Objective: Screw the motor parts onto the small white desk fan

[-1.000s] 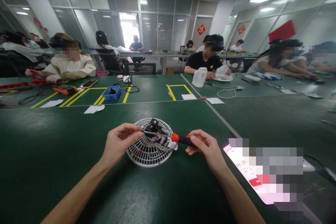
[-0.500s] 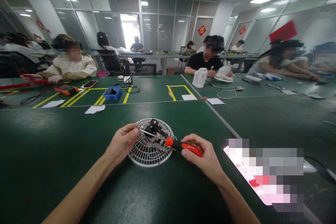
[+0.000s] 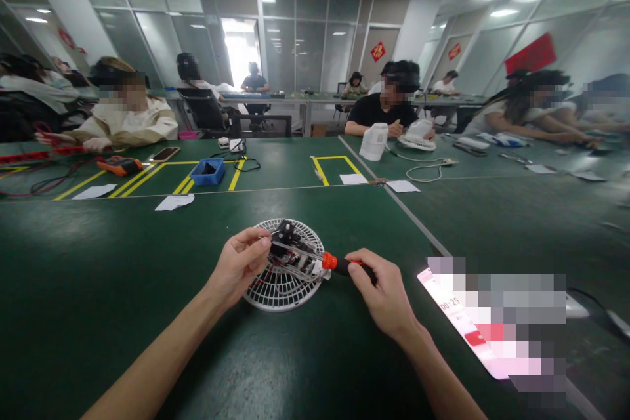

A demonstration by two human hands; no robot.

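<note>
My right hand (image 3: 377, 289) is closed round the red and black handle of a screwdriver (image 3: 336, 264), whose metal shaft points left. At the shaft's far end, my left hand (image 3: 243, 261) pinches the tip between thumb and forefinger. Any small part between those fingertips is too hidden to make out. Below the shaft, a round white fan grille (image 3: 280, 302) lies on the table, its bars spread like spokes. On the grille sits a black motor assembly (image 3: 286, 233) with red and pale wires, partly covered by the shaft and my left fingers.
A lit phone (image 3: 457, 321), partly pixelated, lies at the right on the green table (image 3: 216, 367). Farther off are a blue bin (image 3: 207, 172), an orange multimeter (image 3: 119, 165), paper slips and a white housing (image 3: 373, 142). Co-workers sit across and to the right.
Both hands and the screwdriver have shifted slightly right. The left fingertips now lie closer to the black motor assembly, still at the screwdriver's tip. The whole view has tilted a little.
</note>
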